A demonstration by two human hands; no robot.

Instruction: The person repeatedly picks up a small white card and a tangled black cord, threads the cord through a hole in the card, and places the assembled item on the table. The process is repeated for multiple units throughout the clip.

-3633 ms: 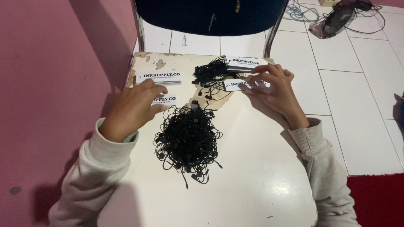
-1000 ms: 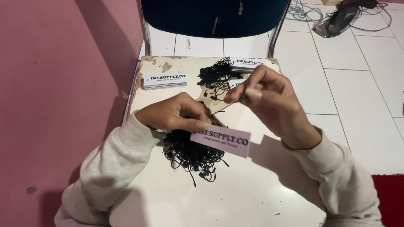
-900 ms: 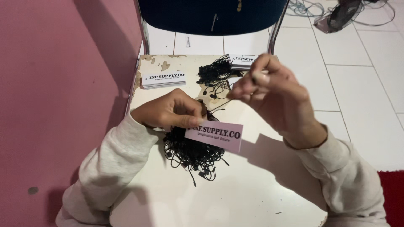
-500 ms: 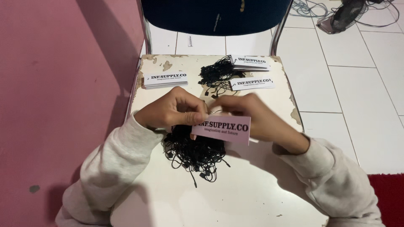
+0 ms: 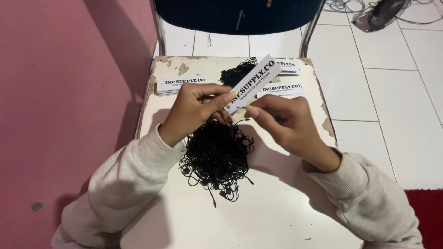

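Note:
Both hands meet over a small white table (image 5: 277,207). My left hand (image 5: 196,108) pinches the lower end of a white paper tag with black print (image 5: 256,83), which tilts up to the right. My right hand (image 5: 281,122) has its fingertips at that same lower end; a thin black string between them is too small to make out. Under the hands lies a loose pile of black loop strings (image 5: 217,154).
Stacks of the same white tags lie at the table's far left (image 5: 177,85) and far right (image 5: 281,89), with a smaller black string bundle (image 5: 235,74) between them. A dark blue chair (image 5: 240,16) stands behind. Pink wall at left, white tiled floor at right, cables far right.
The tag has swung from lying level to tilting up and to the right. My right hand dropped from raised to join the left at the tag's end.

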